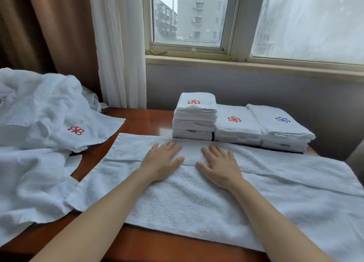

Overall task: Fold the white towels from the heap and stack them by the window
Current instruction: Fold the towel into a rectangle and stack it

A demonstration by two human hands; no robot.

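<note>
A white terry towel [197, 192] lies spread flat across the frame's centre. The left hand [163, 161] and right hand [220, 166] press on it, fingers straight. Folded white towel stacks [236, 123] sit just above.

Spread towel [197, 192]: white, looped pile, one plain woven band across it.
Heap [35, 114]: white; one towel has a red flower emblem.
Left stack [194, 121] and middle stack [236, 127]: white, red flower emblem on top.
Right stack [279, 127]: white, blue flower emblem.
Counter [137, 119]: glossy reddish-brown.
Drape [49, 25]: brown.
Sheer curtain [118, 45]: white.
Wall [256, 84]: grey.
</note>
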